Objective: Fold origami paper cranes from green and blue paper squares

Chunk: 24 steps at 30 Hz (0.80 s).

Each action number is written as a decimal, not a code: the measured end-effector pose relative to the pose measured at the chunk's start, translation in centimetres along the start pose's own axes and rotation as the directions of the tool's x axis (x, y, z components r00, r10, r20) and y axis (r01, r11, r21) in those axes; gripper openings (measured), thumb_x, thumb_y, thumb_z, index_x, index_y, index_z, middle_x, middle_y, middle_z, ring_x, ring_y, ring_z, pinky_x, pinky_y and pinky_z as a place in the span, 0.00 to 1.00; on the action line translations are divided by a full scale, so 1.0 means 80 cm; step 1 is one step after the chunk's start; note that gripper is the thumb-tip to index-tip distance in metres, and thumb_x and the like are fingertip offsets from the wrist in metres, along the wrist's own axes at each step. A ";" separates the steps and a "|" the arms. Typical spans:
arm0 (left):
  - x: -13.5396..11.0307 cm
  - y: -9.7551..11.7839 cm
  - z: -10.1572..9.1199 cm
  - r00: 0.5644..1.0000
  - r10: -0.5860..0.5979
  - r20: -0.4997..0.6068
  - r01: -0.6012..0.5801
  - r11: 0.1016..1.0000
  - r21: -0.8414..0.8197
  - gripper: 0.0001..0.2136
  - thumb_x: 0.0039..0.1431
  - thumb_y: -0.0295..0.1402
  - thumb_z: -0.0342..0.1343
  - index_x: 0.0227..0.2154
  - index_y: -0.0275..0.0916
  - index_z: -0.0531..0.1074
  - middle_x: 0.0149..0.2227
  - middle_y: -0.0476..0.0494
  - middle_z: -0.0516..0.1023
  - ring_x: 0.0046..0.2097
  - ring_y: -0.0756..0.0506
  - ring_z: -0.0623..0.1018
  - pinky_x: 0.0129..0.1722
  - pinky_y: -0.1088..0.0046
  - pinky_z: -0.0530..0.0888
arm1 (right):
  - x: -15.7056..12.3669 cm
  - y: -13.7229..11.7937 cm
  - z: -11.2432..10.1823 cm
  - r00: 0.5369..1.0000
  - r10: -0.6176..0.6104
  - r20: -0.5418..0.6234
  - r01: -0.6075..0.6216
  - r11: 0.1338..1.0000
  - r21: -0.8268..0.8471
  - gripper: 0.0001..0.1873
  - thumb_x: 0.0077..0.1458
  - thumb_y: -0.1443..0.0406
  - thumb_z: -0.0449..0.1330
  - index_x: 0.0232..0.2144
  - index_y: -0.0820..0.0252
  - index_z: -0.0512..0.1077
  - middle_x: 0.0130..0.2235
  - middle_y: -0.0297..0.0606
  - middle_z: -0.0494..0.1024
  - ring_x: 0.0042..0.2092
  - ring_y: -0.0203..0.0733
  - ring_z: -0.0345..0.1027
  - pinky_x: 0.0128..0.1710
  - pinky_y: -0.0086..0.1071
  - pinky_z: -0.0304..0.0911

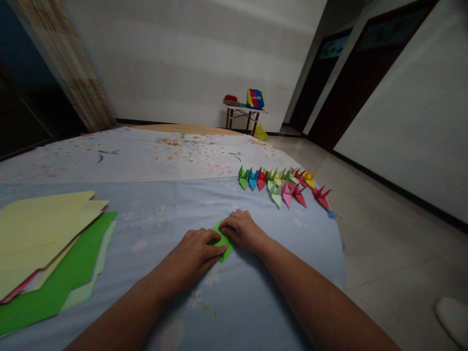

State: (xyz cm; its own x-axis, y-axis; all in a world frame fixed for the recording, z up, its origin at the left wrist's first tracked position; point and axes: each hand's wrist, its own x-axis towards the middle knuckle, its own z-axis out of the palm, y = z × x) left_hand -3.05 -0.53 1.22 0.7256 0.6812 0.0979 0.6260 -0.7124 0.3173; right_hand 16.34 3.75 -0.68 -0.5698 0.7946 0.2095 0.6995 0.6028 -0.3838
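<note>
One small piece of green paper (pixel 229 247) at the frame's lower centre, pinched by the right hand (pixel 241 230) and pressed by the left hand (pixel 199 249), its grip unclear, looks light, easily creased, best held by edges.

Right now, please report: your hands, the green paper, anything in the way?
Left hand, right hand: both on green paper. Paper partly covered, by hands only. Paper birds apart, farther right.
</note>
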 end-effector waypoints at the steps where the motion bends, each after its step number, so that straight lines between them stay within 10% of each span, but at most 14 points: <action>1: 0.000 0.000 0.000 1.000 0.002 0.001 -0.002 1.000 0.005 0.12 0.62 0.37 0.46 0.44 0.52 0.71 0.44 0.46 0.72 0.44 0.43 0.69 0.44 0.64 0.63 | 0.000 0.000 0.000 1.000 0.000 0.000 0.000 1.000 -0.002 0.07 0.58 0.65 0.55 0.36 0.57 0.72 0.35 0.38 0.73 0.41 0.40 0.61 0.40 0.34 0.48; 24: -0.002 0.001 -0.002 1.000 0.015 -0.014 -0.015 1.000 0.004 0.13 0.60 0.34 0.48 0.45 0.50 0.72 0.45 0.44 0.72 0.45 0.43 0.70 0.45 0.63 0.64 | -0.006 0.011 -0.009 0.994 0.106 -0.018 -0.104 0.990 0.092 0.05 0.51 0.62 0.61 0.28 0.58 0.72 0.33 0.35 0.70 0.42 0.40 0.58 0.42 0.35 0.48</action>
State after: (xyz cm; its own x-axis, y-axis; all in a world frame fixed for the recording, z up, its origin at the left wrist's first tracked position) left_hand -3.13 -0.65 1.35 0.7306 0.6729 0.1154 0.6166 -0.7229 0.3117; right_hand 17.58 3.97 -0.48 -0.4842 0.8554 0.1839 0.7124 0.5075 -0.4847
